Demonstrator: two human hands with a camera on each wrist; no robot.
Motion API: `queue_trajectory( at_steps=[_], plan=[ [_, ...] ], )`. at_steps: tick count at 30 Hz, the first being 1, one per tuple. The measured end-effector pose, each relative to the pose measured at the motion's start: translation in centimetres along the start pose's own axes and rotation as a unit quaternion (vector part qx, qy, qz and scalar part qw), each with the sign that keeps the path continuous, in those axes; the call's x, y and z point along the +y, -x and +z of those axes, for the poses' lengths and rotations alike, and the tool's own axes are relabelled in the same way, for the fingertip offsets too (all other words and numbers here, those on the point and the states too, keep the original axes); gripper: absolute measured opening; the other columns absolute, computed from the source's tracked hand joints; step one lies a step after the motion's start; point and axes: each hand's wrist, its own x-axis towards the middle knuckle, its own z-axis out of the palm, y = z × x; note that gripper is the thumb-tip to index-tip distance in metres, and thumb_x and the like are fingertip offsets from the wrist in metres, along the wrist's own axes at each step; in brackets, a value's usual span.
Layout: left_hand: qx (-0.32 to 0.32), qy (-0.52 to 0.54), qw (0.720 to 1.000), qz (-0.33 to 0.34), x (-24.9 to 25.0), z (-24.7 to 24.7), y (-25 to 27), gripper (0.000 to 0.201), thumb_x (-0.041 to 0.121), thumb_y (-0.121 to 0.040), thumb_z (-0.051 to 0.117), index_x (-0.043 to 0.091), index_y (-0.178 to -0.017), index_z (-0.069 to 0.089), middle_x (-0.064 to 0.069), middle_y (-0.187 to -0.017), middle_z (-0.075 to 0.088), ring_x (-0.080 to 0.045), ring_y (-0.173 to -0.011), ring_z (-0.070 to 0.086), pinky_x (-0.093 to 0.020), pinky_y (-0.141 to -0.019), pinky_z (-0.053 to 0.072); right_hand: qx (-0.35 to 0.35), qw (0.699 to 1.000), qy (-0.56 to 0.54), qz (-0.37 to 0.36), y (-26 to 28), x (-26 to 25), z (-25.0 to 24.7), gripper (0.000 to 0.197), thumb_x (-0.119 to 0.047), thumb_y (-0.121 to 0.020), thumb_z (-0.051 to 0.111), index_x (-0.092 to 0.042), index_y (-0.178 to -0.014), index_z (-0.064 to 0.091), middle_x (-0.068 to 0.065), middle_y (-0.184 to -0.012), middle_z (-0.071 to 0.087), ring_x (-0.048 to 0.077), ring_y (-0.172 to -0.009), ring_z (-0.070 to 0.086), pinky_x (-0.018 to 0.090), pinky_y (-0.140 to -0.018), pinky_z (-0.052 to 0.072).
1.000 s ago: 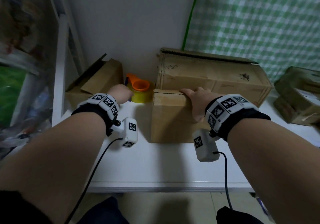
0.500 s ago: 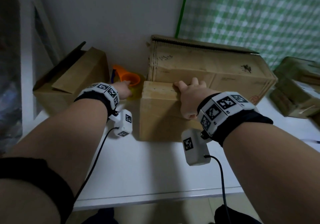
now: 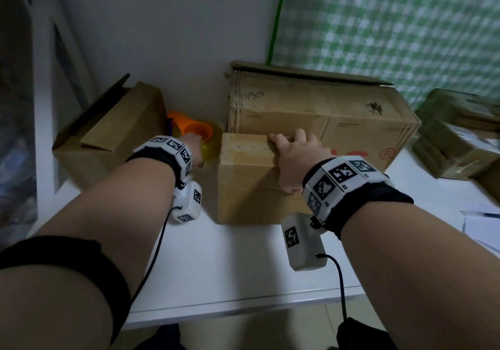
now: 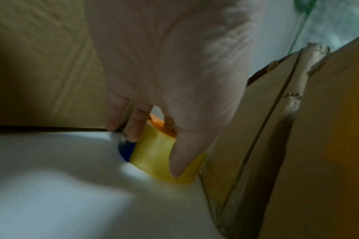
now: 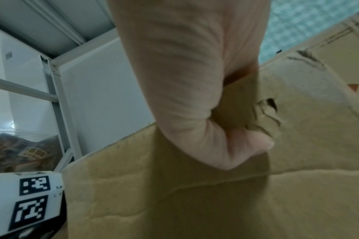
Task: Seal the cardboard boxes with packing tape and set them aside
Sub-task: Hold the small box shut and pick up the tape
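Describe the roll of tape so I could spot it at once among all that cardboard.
Start at the white table against the wall and find the big long box at the back. In the gap between it and the open-flapped box on the left sits the tape roll, under the left hand. It is the only bright thing: yellow, with an orange core.

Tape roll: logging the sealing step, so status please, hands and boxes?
Left hand gripping tape roll on table. Right hand holding small box, unsealed. Large box right behind it.
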Motion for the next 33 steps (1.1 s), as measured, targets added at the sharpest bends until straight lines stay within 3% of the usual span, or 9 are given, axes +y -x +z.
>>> queue_trajectory(
  at_steps=[3,7,14,16,18,21,24,28,33],
  plan=[
    [0.008,-0.026,1.000,-0.011,-0.5,0.3,0.6,0.068,0.025,-0.084,0.066,0.007,-0.142,0.034,-0.016,-0.141,0.035,-0.032,-0.121,0.047,-0.038,-0.094,0.046,0.000,1.000,-0.003,0.003,0.1,0.0,0.0,0.104,-0.009,-0.069,0.069,-0.036,-0.149,0.006,0.011,-0.135,0.026,0.035,-0.129,0.028,0.055,-0.102,0.034],
    [0.020,-0.033,0.999,0.000,-1.8,1.3,2.1,0.048,0.022,-0.087,0.061,0.012,-0.132,0.048,-0.011,-0.120,0.057,-0.027,-0.102,0.059,-0.032,-0.072,0.047,0.005,1.000,-0.006,0.005,0.5,0.0,0.2,0.104,-0.010,-0.070,0.068,-0.039,-0.148,0.006,0.010,-0.134,0.026,0.035,-0.128,0.029,0.054,-0.099,0.037],
    [0.056,0.143,0.988,0.013,-3.8,2.4,7.0,0.051,0.026,-0.086,0.067,0.012,-0.132,0.050,-0.015,-0.130,0.052,-0.032,-0.115,0.052,-0.032,-0.090,0.042,0.038,0.999,-0.026,-0.005,2.0,0.7,1.6,0.096,-0.013,-0.070,0.063,-0.040,-0.144,0.010,0.009,-0.134,0.026,0.036,-0.125,0.030,0.050,-0.090,0.047],
    [0.054,0.266,0.963,0.008,-3.8,2.0,8.6,0.046,0.027,-0.087,0.066,0.012,-0.128,0.052,-0.017,-0.125,0.055,-0.035,-0.109,0.056,-0.035,-0.089,0.047,0.037,0.998,-0.043,-0.019,2.3,1.2,1.7,0.093,-0.014,-0.072,0.062,-0.041,-0.144,0.011,0.005,-0.150,0.014,0.038,-0.134,0.022,0.052,-0.095,0.044],
    [0.049,0.421,0.905,-0.013,-3.0,0.7,10.7,0.035,0.028,-0.091,0.059,0.015,-0.122,0.052,-0.017,-0.107,0.062,-0.035,-0.084,0.065,-0.039,-0.077,0.055,0.022,0.998,-0.056,-0.034,2.7,1.7,1.6,0.092,-0.015,-0.074,0.062,-0.040,-0.145,0.010,-0.002,-0.158,0.001,0.039,-0.140,0.013,0.055,-0.102,0.039],
    [0.051,0.553,0.831,-0.035,-2.2,-1.7,13.3,0.031,0.031,-0.095,0.043,0.018,-0.123,0.043,-0.015,-0.085,0.062,-0.029,-0.063,0.061,-0.032,-0.068,0.051,0.017,0.998,-0.032,-0.044,3.6,2.1,1.1,0.089,-0.020,-0.070,0.065,-0.032,-0.144,0.016,0.002,-0.151,0.022,0.040,-0.134,0.021,0.053,-0.099,0.042],
    [0.073,0.632,0.771,-0.026,-1.9,-4.0,15.9,0.037,0.045,-0.095,0.041,0.028,-0.126,0.034,-0.013,-0.104,0.057,-0.035,-0.074,0.065,-0.044,-0.084,0.052,0.013,0.999,-0.015,-0.035,4.7,2.6,0.7,0.085,-0.025,-0.067,0.073,-0.027,-0.136,0.024,0.003,-0.133,0.036,0.038,-0.126,0.027,0.050,-0.093,0.046],
    [0.080,0.639,0.765,0.012,-1.3,-6.0,18.6,0.067,0.068,-0.081,0.050,0.029,-0.135,0.039,-0.009,-0.117,0.061,-0.036,-0.081,0.070,-0.042,-0.086,0.054,0.014,0.998,-0.031,-0.049,6.0,3.4,0.6,0.090,-0.032,-0.060,0.083,-0.027,-0.131,0.027,0.000,-0.132,0.039,0.035,-0.124,0.029,0.049,-0.090,0.048],
    [0.082,0.660,0.740,0.102,1.0,-6.6,20.7,0.076,0.056,-0.058,0.077,0.021,-0.121,0.053,-0.007,-0.107,0.069,-0.027,-0.087,0.069,-0.043,-0.076,0.056,0.013,0.992,-0.044,-0.118,7.6,4.1,0.6,0.108,-0.042,-0.052,0.089,-0.033,-0.139,0.025,-0.001,-0.135,0.039,0.031,-0.123,0.031,0.050,-0.094,0.046]
  ],
)
